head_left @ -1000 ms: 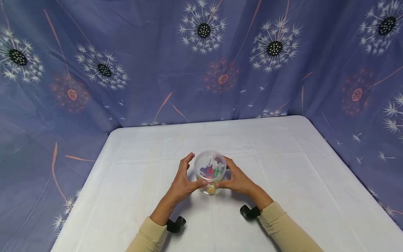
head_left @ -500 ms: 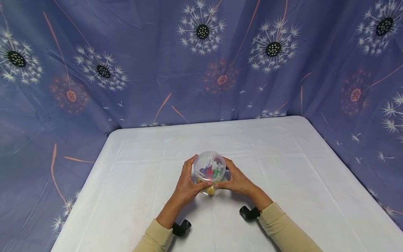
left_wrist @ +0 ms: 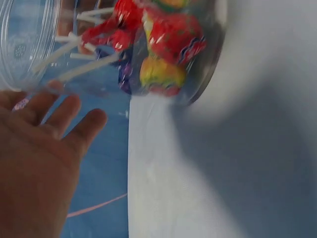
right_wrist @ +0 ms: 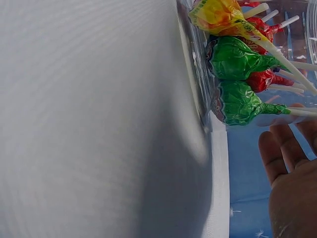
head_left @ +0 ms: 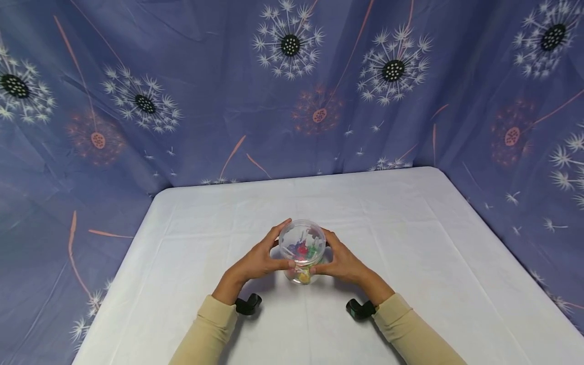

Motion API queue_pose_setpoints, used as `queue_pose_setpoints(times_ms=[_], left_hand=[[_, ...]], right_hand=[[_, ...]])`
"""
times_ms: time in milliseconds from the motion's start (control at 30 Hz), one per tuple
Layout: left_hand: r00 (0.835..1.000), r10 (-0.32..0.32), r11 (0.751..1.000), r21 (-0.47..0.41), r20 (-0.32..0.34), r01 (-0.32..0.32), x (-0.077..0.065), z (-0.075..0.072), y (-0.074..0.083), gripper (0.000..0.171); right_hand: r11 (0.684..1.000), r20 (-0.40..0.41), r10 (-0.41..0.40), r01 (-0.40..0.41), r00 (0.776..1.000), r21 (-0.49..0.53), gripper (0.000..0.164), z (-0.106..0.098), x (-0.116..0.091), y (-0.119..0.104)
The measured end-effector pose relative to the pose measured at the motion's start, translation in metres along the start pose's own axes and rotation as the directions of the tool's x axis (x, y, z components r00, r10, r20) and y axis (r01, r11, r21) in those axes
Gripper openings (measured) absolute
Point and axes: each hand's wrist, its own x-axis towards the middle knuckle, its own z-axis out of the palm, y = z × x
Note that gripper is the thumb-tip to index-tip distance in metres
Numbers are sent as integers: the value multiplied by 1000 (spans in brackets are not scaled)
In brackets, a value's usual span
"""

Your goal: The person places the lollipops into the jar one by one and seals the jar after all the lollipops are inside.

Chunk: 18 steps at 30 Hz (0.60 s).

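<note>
A clear plastic jar (head_left: 293, 279) stands upright near the middle of the white table, with a round clear lid (head_left: 301, 234) on top. Inside are several wrapped lollipops (right_wrist: 237, 58), red, green, yellow and purple, their white sticks pointing upward. My left hand (head_left: 257, 260) curves around the lid's left side, thumb at the front and fingers at the back. From the right, my right hand (head_left: 345, 259) holds the jar just below the lid, thumb in front. The fingers behind the jar are partly hidden in the head view.
A white cloth covers the table (head_left: 388, 223). Behind and beside it hangs a blue curtain (head_left: 205, 91) with a dandelion print. Black wrist cameras sit on both wrists, below the beige sleeves (head_left: 207, 324).
My left hand first closed in on the lid and swung its wrist inward, then swung back outward to the left. My right hand and the jar have stayed nearly still.
</note>
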Motion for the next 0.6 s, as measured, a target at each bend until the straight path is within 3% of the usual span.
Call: queue_pose_setpoints(times_ms=[133, 267, 333, 433, 533, 600], left_hand=[[1000, 29, 999, -39, -3, -29, -3, 0, 0, 97], [990, 51, 997, -57, -132, -59, -10, 15, 2, 104], [973, 46, 998, -25, -227, -53, -13, 25, 4, 105], [931, 17, 999, 35, -364, -4, -14, 43, 7, 104], [893, -2, 996, 82, -451, 44, -14, 55, 8, 103], [878, -9, 994, 94, -479, 61, -13, 58, 7, 102]], right_hand=[[1000, 2, 7, -7, 1000, 0, 101, 1, 0, -1], [1000, -4, 7, -7, 1000, -2, 101, 1, 0, -1], [1000, -10, -2, 2, 1000, 2, 101, 0, 0, -1], [1000, -12, -11, 11, 1000, 4, 100, -1, 0, 0], [1000, -5, -3, 3, 1000, 5, 99, -1, 0, 0], [1000, 0, 0, 0, 1000, 2, 99, 0, 0, 0]])
